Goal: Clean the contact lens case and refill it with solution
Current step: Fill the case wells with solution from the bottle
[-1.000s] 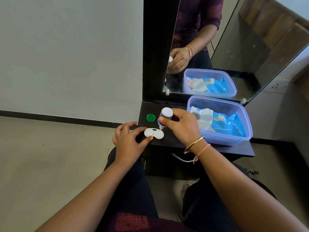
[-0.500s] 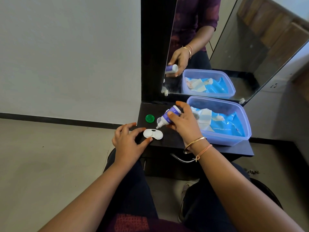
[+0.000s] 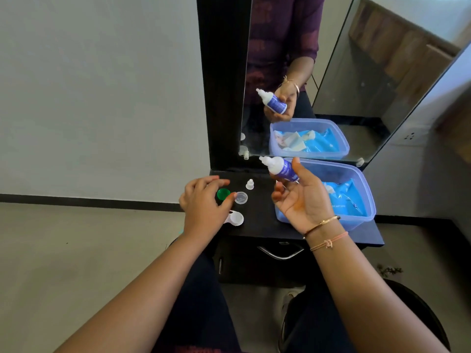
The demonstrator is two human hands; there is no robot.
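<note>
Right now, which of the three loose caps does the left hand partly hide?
The green cap, partly behind the left hand; the clear cap and white cap show whole, further right.

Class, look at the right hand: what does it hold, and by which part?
The right hand holds the solution bottle by its labelled body, nozzle end free.

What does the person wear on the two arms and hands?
The left hand and forearm show no sleeve, no jewellery. By the right hand, also sleeveless, the wrist carries a thin gold-coloured metal bangle and a thin pink thread bracelet.
</note>
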